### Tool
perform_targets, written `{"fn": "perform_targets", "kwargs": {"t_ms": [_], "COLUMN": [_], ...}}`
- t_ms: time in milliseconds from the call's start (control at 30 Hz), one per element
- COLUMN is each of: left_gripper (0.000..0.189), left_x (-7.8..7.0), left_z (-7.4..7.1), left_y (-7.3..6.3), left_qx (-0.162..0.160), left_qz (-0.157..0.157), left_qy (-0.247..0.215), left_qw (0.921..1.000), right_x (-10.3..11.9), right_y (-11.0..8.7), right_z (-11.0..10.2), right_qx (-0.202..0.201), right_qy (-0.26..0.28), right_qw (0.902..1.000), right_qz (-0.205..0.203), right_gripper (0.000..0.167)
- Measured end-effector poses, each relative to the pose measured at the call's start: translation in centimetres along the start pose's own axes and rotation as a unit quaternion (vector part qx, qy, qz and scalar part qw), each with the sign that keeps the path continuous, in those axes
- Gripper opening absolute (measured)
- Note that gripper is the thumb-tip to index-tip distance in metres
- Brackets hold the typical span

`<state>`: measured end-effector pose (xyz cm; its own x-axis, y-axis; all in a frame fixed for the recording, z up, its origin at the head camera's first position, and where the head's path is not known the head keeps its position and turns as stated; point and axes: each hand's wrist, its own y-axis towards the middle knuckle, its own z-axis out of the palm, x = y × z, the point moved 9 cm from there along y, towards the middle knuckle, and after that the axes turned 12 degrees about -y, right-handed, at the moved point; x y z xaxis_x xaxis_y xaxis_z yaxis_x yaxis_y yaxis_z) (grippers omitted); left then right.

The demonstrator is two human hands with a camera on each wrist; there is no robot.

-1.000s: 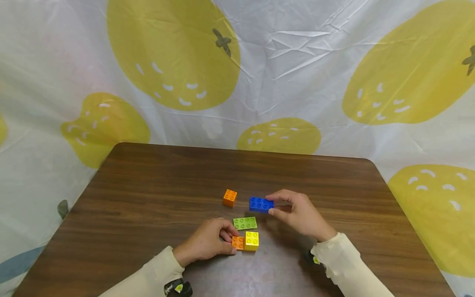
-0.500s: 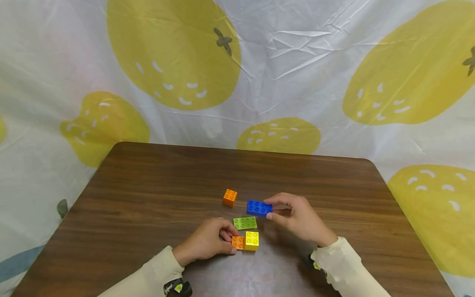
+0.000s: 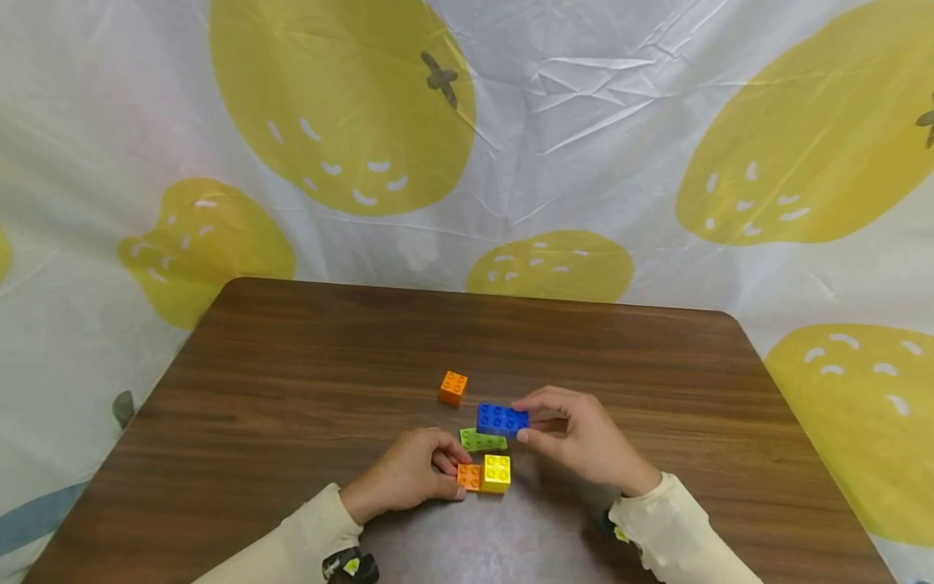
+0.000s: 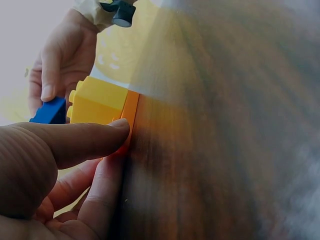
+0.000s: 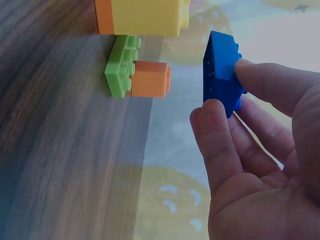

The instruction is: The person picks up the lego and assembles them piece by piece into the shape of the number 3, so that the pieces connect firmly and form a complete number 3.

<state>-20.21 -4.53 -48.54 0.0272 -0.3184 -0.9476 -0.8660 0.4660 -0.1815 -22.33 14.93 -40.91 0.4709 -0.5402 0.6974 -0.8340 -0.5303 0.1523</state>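
Held up off the table, a blue eight-stud building brick (image 3: 500, 419) is pinched at its right end between the thumb and fingers of my right hand (image 3: 587, 438). In the head view it overlaps the back of a flat green brick (image 3: 477, 442) lying on the table. My left hand (image 3: 409, 470) grips the left end of a flat orange brick (image 3: 469, 477), thumb in front and fingers behind. A yellow four-stud brick (image 3: 497, 474) sits on that flat brick's right part; the left wrist view shows the thin orange layer (image 4: 131, 107) beneath the yellow block.
A taller orange brick (image 3: 453, 388) stands farther back, beyond the green one. The brown wooden table (image 3: 328, 349) reaches a fabric backdrop (image 3: 554, 162) printed with yellow fruit. Both forearms come in from the front edge.
My right hand has brought the blue brick left and toward me, from behind the green brick to over it. The left hand keeps its place on the flat orange brick.
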Motion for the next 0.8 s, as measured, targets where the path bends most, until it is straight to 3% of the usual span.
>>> {"fn": "perform_targets", "kwargs": {"t_ms": [533, 800], "left_gripper": [0.032, 0.035], "left_x": [-0.5, -0.3], "left_z": [0.0, 0.0], "left_y": [0.0, 0.1], "left_qx": [-0.006, -0.009], "left_qz": [0.022, 0.012], "left_qy": [-0.007, -0.006], "left_qw": [0.9997, 0.9999], "right_x": [1.3, 1.4], "right_y": [-0.6, -1.0], "right_z": [1.3, 2.2], "right_qx": [0.011, 0.029], "right_qy": [0.022, 0.033], "right_qw": [0.9990, 0.9985], "right_qz": [-0.037, -0.032], "right_gripper": [0.029, 0.027]}}
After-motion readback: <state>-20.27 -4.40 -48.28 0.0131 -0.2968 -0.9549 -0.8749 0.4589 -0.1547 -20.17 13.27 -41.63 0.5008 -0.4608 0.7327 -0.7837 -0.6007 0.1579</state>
